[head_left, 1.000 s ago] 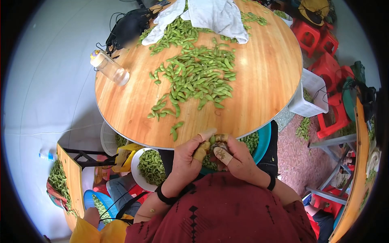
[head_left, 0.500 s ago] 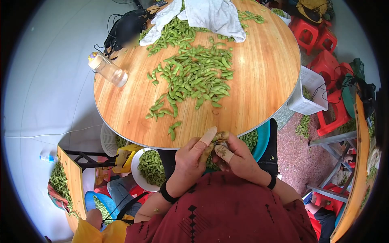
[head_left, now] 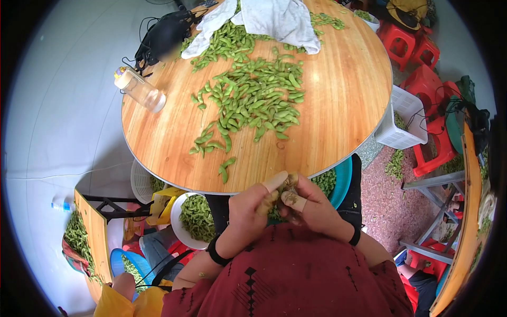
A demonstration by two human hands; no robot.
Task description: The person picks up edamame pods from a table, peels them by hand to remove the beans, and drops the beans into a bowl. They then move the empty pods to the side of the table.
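My left hand [head_left: 252,205] and my right hand [head_left: 315,205] meet in front of my chest, just off the near table edge. Both are closed, with thumbs and fingertips pressed together. Pale covers wrap the thumbs, and stained ones sit on other fingertips. Whatever lies between the fingers is hidden. Under the hands, a teal basin [head_left: 346,182] holds shelled green beans [head_left: 325,182]. Green soybean pods [head_left: 253,100] lie in a loose heap on the round wooden table [head_left: 348,100], with a few stray pods [head_left: 227,169] near its front edge.
A white cloth [head_left: 277,24] covers pods at the back. A water bottle [head_left: 140,91] and a black bag [head_left: 163,39] stand at the left. A white bowl of pods [head_left: 182,232] is below the table; a white crate [head_left: 404,127] and red stools [head_left: 428,90] are right.
My left thumb has shifted slightly right and down, closer to my right hand's fingers. The pods on the table look the same.
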